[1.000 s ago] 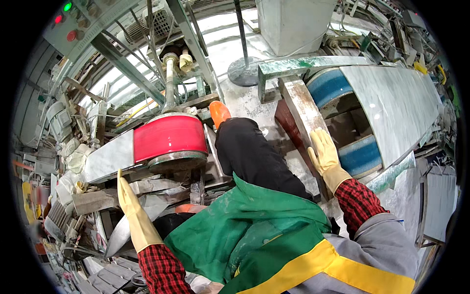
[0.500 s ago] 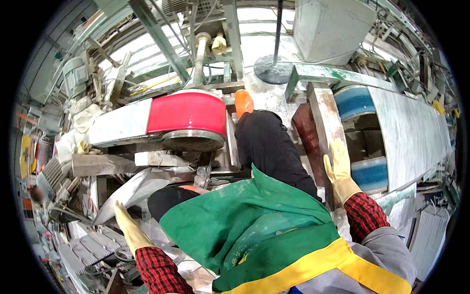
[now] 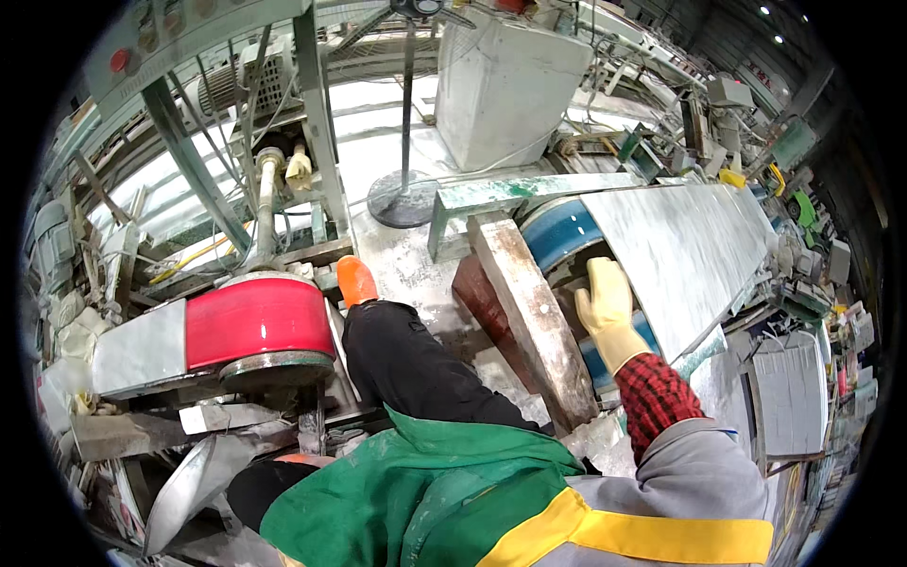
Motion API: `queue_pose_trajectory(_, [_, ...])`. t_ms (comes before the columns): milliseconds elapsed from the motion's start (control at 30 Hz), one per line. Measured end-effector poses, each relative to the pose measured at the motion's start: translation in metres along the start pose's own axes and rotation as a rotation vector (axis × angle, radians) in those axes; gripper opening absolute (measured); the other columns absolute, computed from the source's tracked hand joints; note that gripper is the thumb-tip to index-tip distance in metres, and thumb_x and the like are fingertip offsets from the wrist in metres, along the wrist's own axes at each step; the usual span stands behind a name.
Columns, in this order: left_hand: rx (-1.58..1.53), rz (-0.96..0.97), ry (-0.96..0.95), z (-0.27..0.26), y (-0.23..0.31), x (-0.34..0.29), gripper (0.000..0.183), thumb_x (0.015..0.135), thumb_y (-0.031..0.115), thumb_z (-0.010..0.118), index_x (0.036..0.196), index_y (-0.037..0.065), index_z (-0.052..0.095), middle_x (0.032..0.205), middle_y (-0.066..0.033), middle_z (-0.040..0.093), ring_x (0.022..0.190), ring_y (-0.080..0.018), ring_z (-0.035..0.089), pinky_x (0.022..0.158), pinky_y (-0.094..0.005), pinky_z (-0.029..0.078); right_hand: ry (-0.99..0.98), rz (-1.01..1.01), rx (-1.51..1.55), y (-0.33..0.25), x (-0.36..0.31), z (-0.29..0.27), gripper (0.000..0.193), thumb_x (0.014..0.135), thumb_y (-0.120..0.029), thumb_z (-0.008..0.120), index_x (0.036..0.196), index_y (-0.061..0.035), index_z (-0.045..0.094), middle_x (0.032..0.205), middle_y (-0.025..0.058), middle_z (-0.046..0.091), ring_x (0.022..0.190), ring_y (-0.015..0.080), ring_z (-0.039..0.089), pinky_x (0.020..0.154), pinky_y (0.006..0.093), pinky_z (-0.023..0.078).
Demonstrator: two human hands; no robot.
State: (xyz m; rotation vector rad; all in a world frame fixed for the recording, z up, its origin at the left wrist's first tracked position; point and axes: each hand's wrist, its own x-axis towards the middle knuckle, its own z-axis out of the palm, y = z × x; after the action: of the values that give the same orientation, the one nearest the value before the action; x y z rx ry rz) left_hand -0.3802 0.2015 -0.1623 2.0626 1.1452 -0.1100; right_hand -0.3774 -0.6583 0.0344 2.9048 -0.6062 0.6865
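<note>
My right hand (image 3: 607,307), in a cream rubber glove, is over the gap in the right-hand machine, between two stretches of blue belt (image 3: 559,233). Its fingers point away from me, with the thumb apart and nothing seen in the grip; whether it touches the machine I cannot tell. A pale sheet (image 3: 675,250) slopes just right of the hand, and a rust-stained beam (image 3: 534,317) runs along its left. Of my left hand, at most a small pale sliver shows at the lower edge, its fingers hidden.
A red belt (image 3: 260,321) on a second machine lies to the left, with a curved metal sheet (image 3: 194,487) below it. Ahead, a black pole stands on a round base (image 3: 402,200) before a large pale box (image 3: 510,90). My orange boot (image 3: 356,281) is between the machines.
My view has swung right, so the machines appear farther left. My right hand has left the beam and moved over the blue belt's gap. The left hand has dropped almost out of view.
</note>
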Motion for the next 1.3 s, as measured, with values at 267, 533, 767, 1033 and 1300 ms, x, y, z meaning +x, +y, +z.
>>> queue_pose_trajectory(267, [0.186, 0.130, 0.036, -0.043, -0.101, 0.024, 0.072, 0.105, 0.058, 0.035, 0.155, 0.006, 0.044, 0.159, -0.0184, 0.045, 0.148, -0.0299, 0.040, 0.123, -0.0380, 0.029, -0.513, 0.562, -0.363, 0.116, 0.004, 0.012, 0.073, 0.091, -0.029, 0.072, 0.151, -0.0051, 0.040, 0.144, 0.0238, 0.053, 0.134, 0.0387, 0.051, 0.112, 0.0452, 0.042])
queue_pose_trajectory(533, [-0.300, 0.060, 0.154, -0.080, -0.003, 0.015, 0.065, 0.107, 0.052, 0.037, 0.152, 0.006, 0.049, 0.152, -0.0129, 0.054, 0.141, -0.0264, 0.049, 0.118, -0.0374, 0.035, -0.532, 0.419, -0.238, 0.214, 0.027, -0.025, 0.046, 0.091, -0.017, 0.065, 0.134, 0.0005, 0.063, 0.128, 0.0280, 0.067, 0.119, 0.0413, 0.065, 0.099, 0.0475, 0.052])
queue_pose_trajectory(767, [-0.654, 0.147, 0.104, -0.076, 0.135, 0.025, 0.064, 0.105, 0.050, 0.043, 0.155, 0.010, 0.045, 0.154, -0.0115, 0.053, 0.144, -0.0250, 0.047, 0.119, -0.0354, 0.031, -0.592, 0.916, 0.315, 0.352, 0.029, -0.044, 0.051, 0.095, -0.033, 0.057, 0.138, -0.0050, 0.057, 0.137, 0.0201, 0.063, 0.126, 0.0381, 0.057, 0.108, 0.0476, 0.041])
queue_pose_trajectory(1033, [-0.908, 0.153, 0.050, -0.114, 0.145, -0.018, 0.066, 0.106, 0.042, 0.042, 0.159, 0.003, 0.034, 0.163, -0.0209, 0.038, 0.153, -0.0331, 0.034, 0.126, -0.0441, 0.019, -0.445, 0.707, 0.264, 0.276, 0.045, -0.034, 0.054, 0.088, -0.023, 0.066, 0.134, 0.0055, 0.057, 0.129, 0.0266, 0.065, 0.114, 0.0395, 0.064, 0.096, 0.0485, 0.051])
queue_pose_trajectory(1300, [-1.080, 0.274, 0.260, -0.145, 0.137, 0.018, 0.062, 0.108, 0.039, 0.043, 0.156, 0.000, 0.039, 0.161, -0.0210, 0.041, 0.151, -0.0336, 0.038, 0.124, -0.0426, 0.027, -0.313, 0.503, 0.106, 0.159, 0.048, -0.088, 0.044, 0.079, -0.022, 0.076, 0.108, 0.0098, 0.070, 0.100, 0.0268, 0.074, 0.094, 0.0368, 0.073, 0.085, 0.0457, 0.054])
